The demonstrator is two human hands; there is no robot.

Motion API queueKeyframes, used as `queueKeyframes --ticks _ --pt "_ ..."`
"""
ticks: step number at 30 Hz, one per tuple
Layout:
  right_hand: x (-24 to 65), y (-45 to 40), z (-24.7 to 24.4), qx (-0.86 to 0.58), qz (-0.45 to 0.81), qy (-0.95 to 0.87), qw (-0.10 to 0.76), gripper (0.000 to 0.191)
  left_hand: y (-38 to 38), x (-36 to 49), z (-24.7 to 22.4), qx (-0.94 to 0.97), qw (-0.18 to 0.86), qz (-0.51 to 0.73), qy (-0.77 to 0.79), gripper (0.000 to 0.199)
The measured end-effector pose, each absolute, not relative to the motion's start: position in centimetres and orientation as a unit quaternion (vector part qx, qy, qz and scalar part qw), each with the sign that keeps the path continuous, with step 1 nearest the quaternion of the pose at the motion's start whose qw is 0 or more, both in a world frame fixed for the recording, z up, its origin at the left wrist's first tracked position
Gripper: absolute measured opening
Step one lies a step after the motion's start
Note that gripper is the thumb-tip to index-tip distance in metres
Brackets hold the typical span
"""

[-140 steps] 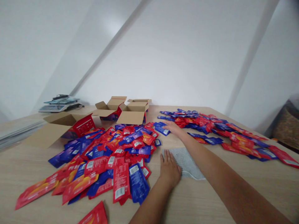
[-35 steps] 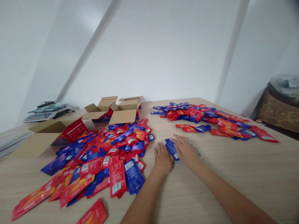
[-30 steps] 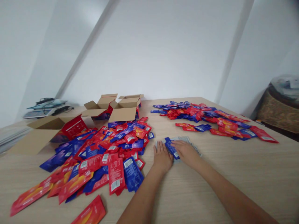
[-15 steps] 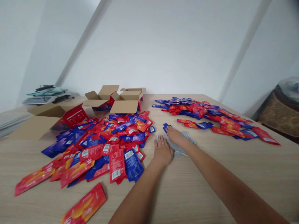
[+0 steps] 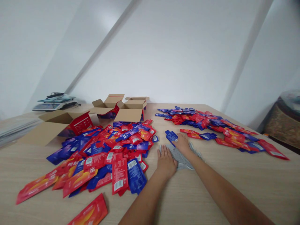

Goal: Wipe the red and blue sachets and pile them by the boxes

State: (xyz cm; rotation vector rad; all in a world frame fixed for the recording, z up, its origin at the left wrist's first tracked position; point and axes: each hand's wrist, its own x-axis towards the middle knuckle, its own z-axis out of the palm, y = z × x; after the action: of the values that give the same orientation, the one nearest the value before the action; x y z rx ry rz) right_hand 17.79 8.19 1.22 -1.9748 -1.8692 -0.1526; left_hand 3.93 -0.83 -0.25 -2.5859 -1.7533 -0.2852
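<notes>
My left hand point(image 5: 166, 161) lies flat with its fingers stretched forward on the left part of a crumpled grey cloth point(image 5: 185, 162). Just beyond it, my right hand point(image 5: 182, 143) has its fingers bent and closed at the right edge of a blue sachet point(image 5: 172, 137). Most of that sachet shows, lying slanted past the cloth's far edge. My right wrist and forearm cover part of the cloth. Left of my hands spreads a big heap of red and blue sachets point(image 5: 119, 173), some with barcodes up.
Open cardboard boxes point(image 5: 128, 115) stand behind the left heap, with another open box point(image 5: 52, 126) nearer left. A second sachet pile point(image 5: 194, 118) runs along the right side. One red sachet point(image 5: 91, 212) lies apart at the front. Flat devices with cables point(image 5: 56, 101) are stacked far left.
My right hand has gone from lying flat over the blue sachet to bent fingers at its edge, so more of the sachet shows. My left hand stays on the cloth. The view has tilted up slightly.
</notes>
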Motion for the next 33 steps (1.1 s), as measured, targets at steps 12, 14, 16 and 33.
queueKeyframes --ticks 12,14,16,33 --pt "18.4 0.4 2.9 -0.554 -0.124 -0.796 0.212 0.038 -0.8 3.9 0.1 -0.827 0.001 -0.080 -0.557 0.064" --pt "18.6 0.4 1.8 -0.570 -0.113 -0.789 0.202 0.044 -0.8 3.9 0.1 -0.826 0.008 -0.078 -0.558 0.064" --pt "18.7 0.7 0.6 -0.574 -0.098 -0.795 0.168 0.048 -0.8 3.9 0.0 -0.827 0.008 -0.076 -0.556 0.063" --pt "22.2 -9.3 -0.2 -0.539 -0.041 -0.836 0.096 0.049 -1.0 4.2 0.4 -0.816 0.007 -0.066 -0.574 0.059"
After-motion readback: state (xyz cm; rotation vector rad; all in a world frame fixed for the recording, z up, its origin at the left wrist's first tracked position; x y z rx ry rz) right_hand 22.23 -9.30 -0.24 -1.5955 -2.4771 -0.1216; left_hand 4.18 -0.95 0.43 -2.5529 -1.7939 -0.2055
